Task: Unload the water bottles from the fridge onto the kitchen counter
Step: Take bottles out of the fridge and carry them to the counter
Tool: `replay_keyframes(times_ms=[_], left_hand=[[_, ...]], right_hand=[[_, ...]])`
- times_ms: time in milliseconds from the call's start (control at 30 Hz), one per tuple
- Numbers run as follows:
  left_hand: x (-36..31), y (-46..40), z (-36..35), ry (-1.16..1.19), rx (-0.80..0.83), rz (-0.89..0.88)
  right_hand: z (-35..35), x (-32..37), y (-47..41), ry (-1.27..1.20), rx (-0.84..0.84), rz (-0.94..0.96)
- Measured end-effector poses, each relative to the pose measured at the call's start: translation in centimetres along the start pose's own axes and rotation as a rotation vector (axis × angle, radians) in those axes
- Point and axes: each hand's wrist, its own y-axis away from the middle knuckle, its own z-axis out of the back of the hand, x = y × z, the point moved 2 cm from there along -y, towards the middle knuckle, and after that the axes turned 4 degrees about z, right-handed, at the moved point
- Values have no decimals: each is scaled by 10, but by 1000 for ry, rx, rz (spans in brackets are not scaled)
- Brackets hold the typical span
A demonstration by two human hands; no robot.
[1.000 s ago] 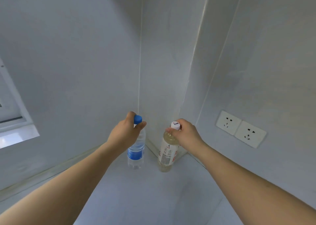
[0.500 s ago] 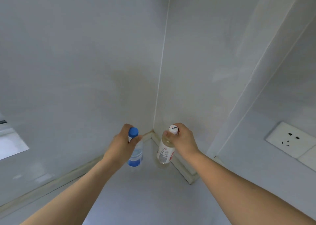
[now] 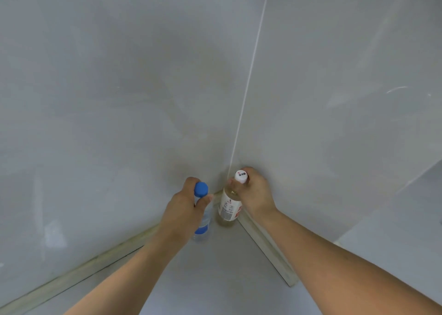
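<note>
A clear water bottle (image 3: 203, 226) with a blue cap and blue label stands upright on the grey kitchen counter (image 3: 215, 279), close to the wall corner. My left hand (image 3: 184, 209) grips it around the neck just under the cap. To its right stands a pale bottle (image 3: 229, 208) with a white cap and a white and red label, its base at the corner. My right hand (image 3: 254, 194) holds this one by the neck. The two bottles stand a small gap apart. The fridge is out of view.
Grey tiled walls (image 3: 119, 99) meet in a corner right behind the bottles. A pale trim strip (image 3: 265, 245) runs along the foot of both walls. The counter surface stretches toward me between my forearms.
The view has swung left and closer to the corner, so the wall sockets and window have left the frame. Both hands have carried the bottles deeper toward the corner, still gripping them.
</note>
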Motion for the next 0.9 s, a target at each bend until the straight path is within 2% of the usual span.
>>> replay_keyframes(times_ms=[267,467,900], left_hand=[[1,-23,-8,10,-60,-51],[-4,-27,-14,-33,-71,-79],[-9,-27,-16,-65,-16,-87]], right_hand=[[-16,9,-21,21,51,69],[-17,9,-31,-9,109,50],[-8,4,-20,-67,197,48]])
